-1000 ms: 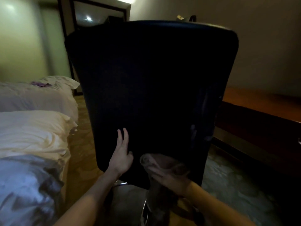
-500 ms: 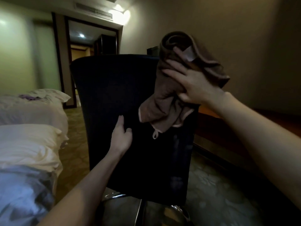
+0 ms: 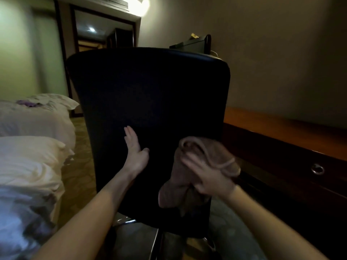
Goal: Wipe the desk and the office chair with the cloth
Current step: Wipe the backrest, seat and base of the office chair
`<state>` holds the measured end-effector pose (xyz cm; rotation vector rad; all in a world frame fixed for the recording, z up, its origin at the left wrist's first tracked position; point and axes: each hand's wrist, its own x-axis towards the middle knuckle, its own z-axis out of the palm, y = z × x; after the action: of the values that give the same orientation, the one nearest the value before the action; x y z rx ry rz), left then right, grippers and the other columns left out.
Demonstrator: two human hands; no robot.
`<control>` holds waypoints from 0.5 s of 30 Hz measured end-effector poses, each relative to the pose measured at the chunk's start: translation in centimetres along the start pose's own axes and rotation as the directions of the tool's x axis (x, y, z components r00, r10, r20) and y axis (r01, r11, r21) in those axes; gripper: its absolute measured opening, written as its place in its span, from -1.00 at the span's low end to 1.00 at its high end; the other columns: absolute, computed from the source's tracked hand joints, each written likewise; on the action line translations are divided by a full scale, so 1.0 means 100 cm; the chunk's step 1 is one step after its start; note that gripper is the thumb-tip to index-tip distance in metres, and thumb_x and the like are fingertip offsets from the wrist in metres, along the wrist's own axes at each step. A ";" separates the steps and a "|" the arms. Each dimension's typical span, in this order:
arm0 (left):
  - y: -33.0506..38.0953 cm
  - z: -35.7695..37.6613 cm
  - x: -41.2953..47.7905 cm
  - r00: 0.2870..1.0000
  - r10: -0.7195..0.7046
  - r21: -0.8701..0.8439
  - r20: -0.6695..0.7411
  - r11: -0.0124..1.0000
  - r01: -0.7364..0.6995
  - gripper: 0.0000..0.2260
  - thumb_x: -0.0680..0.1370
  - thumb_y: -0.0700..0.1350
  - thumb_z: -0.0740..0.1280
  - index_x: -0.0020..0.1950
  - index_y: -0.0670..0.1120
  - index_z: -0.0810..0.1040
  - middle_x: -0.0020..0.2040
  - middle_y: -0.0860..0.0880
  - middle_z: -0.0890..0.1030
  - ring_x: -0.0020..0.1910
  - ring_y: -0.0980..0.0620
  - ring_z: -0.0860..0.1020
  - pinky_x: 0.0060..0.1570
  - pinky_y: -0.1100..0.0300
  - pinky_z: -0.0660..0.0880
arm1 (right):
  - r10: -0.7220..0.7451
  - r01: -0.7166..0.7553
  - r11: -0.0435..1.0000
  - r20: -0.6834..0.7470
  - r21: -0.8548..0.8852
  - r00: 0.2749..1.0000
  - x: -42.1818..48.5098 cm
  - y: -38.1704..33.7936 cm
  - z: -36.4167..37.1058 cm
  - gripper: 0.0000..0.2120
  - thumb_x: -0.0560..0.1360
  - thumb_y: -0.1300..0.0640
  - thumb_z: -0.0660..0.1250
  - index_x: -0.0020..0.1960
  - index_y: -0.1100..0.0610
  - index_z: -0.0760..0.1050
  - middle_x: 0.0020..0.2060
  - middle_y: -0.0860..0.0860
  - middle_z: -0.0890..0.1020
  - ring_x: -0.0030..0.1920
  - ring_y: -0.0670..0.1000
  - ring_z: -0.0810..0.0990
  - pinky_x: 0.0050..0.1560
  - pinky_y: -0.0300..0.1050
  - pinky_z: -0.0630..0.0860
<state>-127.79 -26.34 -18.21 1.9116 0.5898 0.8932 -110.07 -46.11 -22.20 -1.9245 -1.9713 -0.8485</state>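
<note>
The black back of the office chair (image 3: 150, 109) filled the middle, bare above and between the left hand (image 3: 134, 152) laid flat on it and the right hand (image 3: 208, 177) pressing the cloth (image 3: 206, 152) low on its right side. A strip of carpet (image 3: 80, 175) lay open between chair and bed (image 3: 33, 156) on the left; the desk (image 3: 281, 139) stood close on the right, leaving a narrow gap.

The office chair (image 3: 150, 109) back is smooth black upholstery with a faint sheen along its top edge, and its base (image 3: 124, 221) at 6 o'clock is shiny metal. At 4 o'clock the brown cloth (image 3: 176, 181) looks soft and matt. The desk (image 3: 281, 132) at 3 o'clock is polished wood with a metal ring pull (image 3: 317, 168).
</note>
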 end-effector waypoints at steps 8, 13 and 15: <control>0.003 -0.002 -0.004 0.999 -0.002 0.031 -0.043 0.999 0.003 -0.20 0.66 -0.30 0.16 0.61 -0.01 -0.39 0.62 0.04 -0.40 0.61 0.02 -0.32 0.59 0.07 -0.26 | -0.157 0.159 0.987 0.126 -0.006 0.980 -0.031 -0.023 0.022 -0.34 0.15 0.45 0.45 0.27 0.36 0.58 0.32 0.28 0.55 0.38 0.30 0.44 0.19 0.32 0.53; 0.001 -0.007 -0.004 0.999 -0.001 0.025 -0.051 1.000 0.003 -0.21 0.67 -0.28 0.18 0.62 -0.02 -0.37 0.63 0.02 -0.36 0.63 0.01 -0.28 0.61 0.02 -0.20 | -0.073 0.071 0.997 -0.073 -0.031 0.995 0.027 -0.006 -0.079 -0.25 0.18 0.49 0.50 0.36 0.44 0.45 0.39 0.39 0.41 0.36 0.46 0.42 0.32 0.33 0.42; -0.002 -0.013 -0.001 0.999 -0.021 0.012 -0.048 1.000 0.021 -0.20 0.67 -0.26 0.20 0.62 0.02 -0.36 0.64 0.03 -0.34 0.64 0.01 -0.21 0.62 0.04 -0.14 | -0.147 0.125 0.984 -0.179 -0.128 0.973 0.057 0.010 -0.117 -0.38 0.35 0.33 0.40 0.40 0.40 0.44 0.44 0.36 0.37 0.46 0.41 0.31 0.51 0.12 0.20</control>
<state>-128.85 -25.64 -18.03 1.8957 0.6444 0.9264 -112.09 -48.09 -9.47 -1.7103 -1.9966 -1.1601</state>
